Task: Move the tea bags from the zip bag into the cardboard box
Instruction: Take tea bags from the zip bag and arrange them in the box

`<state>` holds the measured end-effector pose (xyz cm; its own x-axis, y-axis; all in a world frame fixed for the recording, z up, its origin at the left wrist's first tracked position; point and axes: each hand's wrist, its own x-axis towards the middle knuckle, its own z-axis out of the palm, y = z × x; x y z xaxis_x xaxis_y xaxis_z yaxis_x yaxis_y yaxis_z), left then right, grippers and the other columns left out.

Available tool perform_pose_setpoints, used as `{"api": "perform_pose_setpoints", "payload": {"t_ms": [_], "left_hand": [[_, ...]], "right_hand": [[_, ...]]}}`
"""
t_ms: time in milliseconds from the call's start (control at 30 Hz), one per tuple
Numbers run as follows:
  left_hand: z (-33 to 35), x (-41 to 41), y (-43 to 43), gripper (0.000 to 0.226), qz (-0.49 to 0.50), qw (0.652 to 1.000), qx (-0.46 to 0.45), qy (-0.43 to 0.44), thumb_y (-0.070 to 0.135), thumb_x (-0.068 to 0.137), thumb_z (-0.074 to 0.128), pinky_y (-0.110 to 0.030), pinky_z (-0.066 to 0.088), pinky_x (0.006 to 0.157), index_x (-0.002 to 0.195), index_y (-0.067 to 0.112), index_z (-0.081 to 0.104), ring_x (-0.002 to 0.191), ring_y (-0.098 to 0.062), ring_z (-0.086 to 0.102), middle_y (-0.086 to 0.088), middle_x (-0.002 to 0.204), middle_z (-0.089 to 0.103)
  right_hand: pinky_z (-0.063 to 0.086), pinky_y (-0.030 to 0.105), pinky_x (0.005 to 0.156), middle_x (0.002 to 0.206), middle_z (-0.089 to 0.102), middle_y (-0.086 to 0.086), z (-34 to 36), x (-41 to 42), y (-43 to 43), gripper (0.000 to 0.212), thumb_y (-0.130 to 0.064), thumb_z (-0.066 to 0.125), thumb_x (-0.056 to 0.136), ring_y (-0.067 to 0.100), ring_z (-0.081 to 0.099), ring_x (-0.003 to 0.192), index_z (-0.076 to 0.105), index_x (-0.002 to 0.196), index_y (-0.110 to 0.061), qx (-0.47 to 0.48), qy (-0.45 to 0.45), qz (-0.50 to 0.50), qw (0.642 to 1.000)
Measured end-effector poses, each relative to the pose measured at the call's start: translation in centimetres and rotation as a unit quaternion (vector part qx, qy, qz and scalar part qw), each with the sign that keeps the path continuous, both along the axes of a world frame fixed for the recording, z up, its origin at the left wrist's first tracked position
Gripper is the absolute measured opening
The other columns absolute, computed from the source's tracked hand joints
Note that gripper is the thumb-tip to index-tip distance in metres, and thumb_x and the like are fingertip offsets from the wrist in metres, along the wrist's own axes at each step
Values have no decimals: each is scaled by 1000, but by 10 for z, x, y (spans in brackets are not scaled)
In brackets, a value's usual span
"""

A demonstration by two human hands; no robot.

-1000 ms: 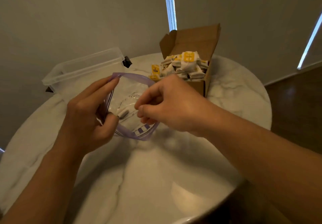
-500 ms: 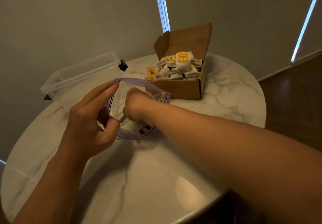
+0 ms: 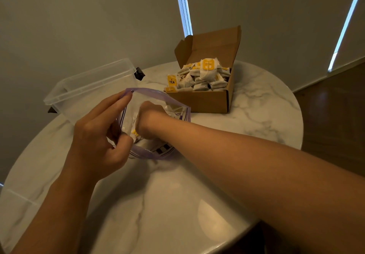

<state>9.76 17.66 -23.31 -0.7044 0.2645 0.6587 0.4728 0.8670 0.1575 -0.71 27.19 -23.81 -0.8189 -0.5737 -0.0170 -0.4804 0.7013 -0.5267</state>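
A clear zip bag (image 3: pixel 158 94) with a purple rim stands open on the marble table, left of centre. My left hand (image 3: pixel 98 135) pinches its near-left rim and holds the mouth wide. My right hand (image 3: pixel 150 119) is plunged into the bag up to the wrist, so its fingers are hidden. A tea bag with a yellow tag (image 3: pixel 135 133) shows inside the bag beside my right wrist. Behind and to the right sits the open cardboard box (image 3: pixel 207 102), heaped with several tea bags (image 3: pixel 205 74) with yellow tags.
A clear plastic container (image 3: pixel 88 87) with black clips stands at the table's back left, just behind the zip bag. The round marble table (image 3: pixel 158 204) ends close on the right and near side, with wooden floor (image 3: pixel 335 115) beyond.
My right hand has gone from above the bag's mouth down into the bag, now wrist-deep. My left hand keeps its hold on the rim.
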Motion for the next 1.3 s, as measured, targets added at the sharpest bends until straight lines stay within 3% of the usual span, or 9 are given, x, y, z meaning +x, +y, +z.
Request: {"api": "perform_pose_setpoints", "payload": {"t_ms": [100,300,633,767,867,933,1000,1133,1300], "left_hand": [[0,0,0,66,1,1000,-4,-1,22,76,47,-21,48,56,140,4,52,59,-21,59,-6,140,55],[0,0,1,66,7,1000,-5,-2,20,75,46,-20,49,57,139,5,53,63,-24,62,-5,141,55],[-1,1,3,65,1,1000,-4,-4,19,75,47,-16,48,58,138,5,54,62,-20,60,-5,140,54],[0,1,4,66,-1,1000,-1,-7,19,73,46,-21,48,57,136,2,56,60,-23,60,-7,139,55],[0,1,5,67,1,1000,-2,-6,21,73,45,-19,48,57,136,2,56,59,-22,59,-7,140,55],[0,1,4,67,2,1000,-2,-1,23,74,45,-13,47,60,136,2,56,64,-16,57,-7,140,55],[0,1,3,67,6,1000,-3,4,24,74,45,-11,48,61,138,2,55,65,-16,58,-7,141,55],[1,1,-1,68,15,1000,9,12,26,74,45,-20,51,58,138,4,54,64,-30,63,-3,140,52],[0,0,-8,66,13,999,26,17,29,77,46,-21,53,56,139,7,52,73,-25,64,-3,140,53]], "right_hand": [[42,27,70,108,58,12,-1,1,-3,30,-12,62,90,27,57,96,52,117,-4,-16,-23,-14,1000],[42,30,76,122,57,17,-6,6,-5,36,-7,63,87,33,58,111,52,121,-6,-50,-1,-19,999],[41,29,72,106,58,11,-7,2,-2,26,-16,65,88,28,59,107,57,111,-8,-101,-71,-70,990],[52,29,67,113,65,14,-8,2,8,31,-16,65,88,26,63,90,59,117,-6,-167,-195,-70,964],[59,30,65,103,67,18,-3,11,22,26,2,61,89,26,68,75,61,115,1,-283,-342,-66,894],[61,36,74,97,69,16,2,17,32,18,1,64,88,29,71,81,64,106,1,-281,-314,-63,905],[60,41,80,92,72,12,6,25,42,12,-6,70,86,29,72,86,69,98,-5,-258,-192,-64,945],[59,34,76,80,70,-3,8,49,75,8,-12,74,83,15,67,84,74,87,-19,-239,-8,-30,971],[62,33,67,78,74,4,34,57,121,10,-6,73,84,16,72,68,72,91,-14,-318,-76,37,944]]}}
